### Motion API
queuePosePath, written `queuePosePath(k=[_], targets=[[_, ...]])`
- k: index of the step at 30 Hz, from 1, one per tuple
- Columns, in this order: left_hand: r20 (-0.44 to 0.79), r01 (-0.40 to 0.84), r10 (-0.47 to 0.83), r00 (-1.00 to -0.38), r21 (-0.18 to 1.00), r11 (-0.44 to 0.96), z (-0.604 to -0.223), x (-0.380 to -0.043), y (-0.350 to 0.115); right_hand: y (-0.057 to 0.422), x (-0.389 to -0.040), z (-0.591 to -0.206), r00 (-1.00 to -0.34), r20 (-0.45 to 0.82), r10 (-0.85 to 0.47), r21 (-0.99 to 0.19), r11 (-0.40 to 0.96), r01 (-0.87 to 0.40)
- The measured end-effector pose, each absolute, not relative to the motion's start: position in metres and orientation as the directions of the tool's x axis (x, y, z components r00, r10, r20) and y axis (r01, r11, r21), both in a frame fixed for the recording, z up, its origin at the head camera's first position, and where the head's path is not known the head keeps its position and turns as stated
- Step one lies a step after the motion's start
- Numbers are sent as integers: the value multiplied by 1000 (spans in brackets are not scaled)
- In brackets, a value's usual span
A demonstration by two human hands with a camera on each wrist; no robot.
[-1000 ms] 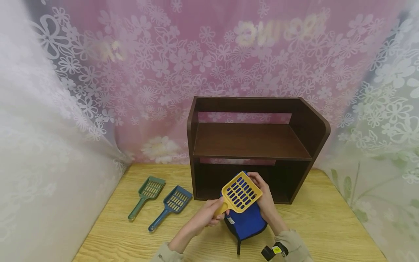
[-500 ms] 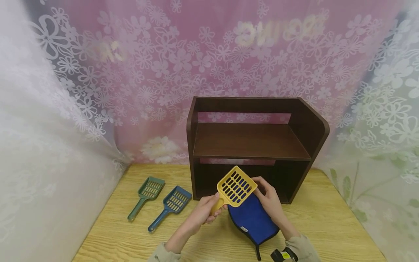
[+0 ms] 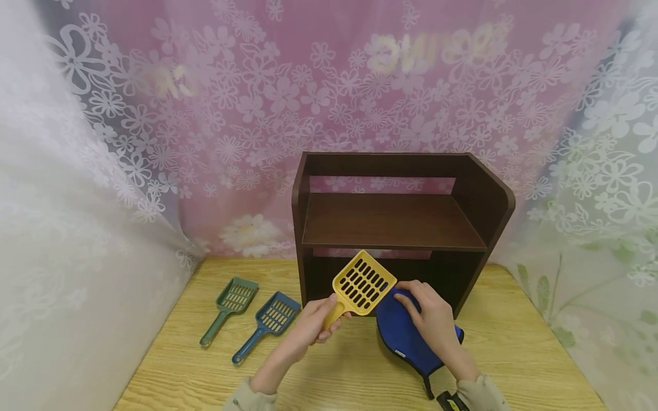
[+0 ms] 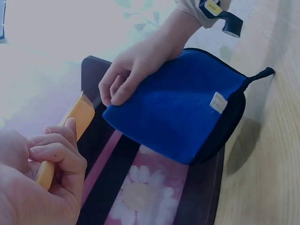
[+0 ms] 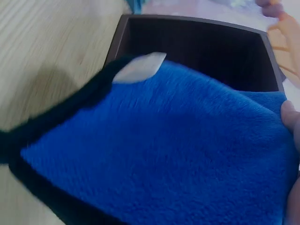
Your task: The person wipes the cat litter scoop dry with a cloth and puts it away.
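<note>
My left hand [image 3: 315,321] grips the handle of a yellow slotted litter scoop [image 3: 345,301], which is raised above the table with its blade toward the shelf. In the left wrist view the fingers curl round the yellow handle [image 4: 45,175]. Beside the scoop's right corner, my right hand [image 3: 434,317] pinches the top of a blue cloth [image 3: 403,334] with black edging, a white label and a black hanging loop. The cloth hangs down from the fingers; its fleecy blue face [image 5: 164,140] fills most of the right wrist view.
A dark brown two-tier shelf [image 3: 393,220] stands behind the hands. To the left, a green litter scoop [image 3: 222,314] and a blue litter scoop [image 3: 262,325] lie side by side on the wood-grain table [image 3: 180,365]. Flower-patterned curtains [image 3: 247,131] surround the table.
The cloth, earlier behind the yellow scoop's blade, has moved right and away from it with my right hand. My left hand has shifted the scoop slightly left and up.
</note>
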State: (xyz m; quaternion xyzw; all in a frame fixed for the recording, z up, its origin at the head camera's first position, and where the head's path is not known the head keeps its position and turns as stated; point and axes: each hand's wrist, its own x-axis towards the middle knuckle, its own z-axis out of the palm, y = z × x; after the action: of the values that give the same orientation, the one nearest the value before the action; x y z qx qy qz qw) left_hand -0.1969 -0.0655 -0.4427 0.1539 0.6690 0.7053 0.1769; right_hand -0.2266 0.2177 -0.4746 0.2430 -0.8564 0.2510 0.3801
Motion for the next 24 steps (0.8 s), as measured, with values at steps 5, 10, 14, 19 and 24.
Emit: queuePosePath(k=[5,10,14,19,24], targets=[[-18,-33,448,-894,999,-26,-433,-200,-68,218,-226,-469,-468,820,-331,-58,764,-642],[27,17,444,-896,999,-28,-419,-206,-68,217,-224,-466,-460,805,-373,-5,772,-635],[81,75,415,-906,997,-31,-407,-215,-68,216,-223,-468,-438,816,-377,6,762,-647],[132,124,336,-933,991,-44,-390,-228,-67,216,-224,-472,-407,837,-367,10,752,-659],[161,151,250,-955,987,-59,-374,-241,-60,217,-225,-475,-411,835,-367,5,752,-660]])
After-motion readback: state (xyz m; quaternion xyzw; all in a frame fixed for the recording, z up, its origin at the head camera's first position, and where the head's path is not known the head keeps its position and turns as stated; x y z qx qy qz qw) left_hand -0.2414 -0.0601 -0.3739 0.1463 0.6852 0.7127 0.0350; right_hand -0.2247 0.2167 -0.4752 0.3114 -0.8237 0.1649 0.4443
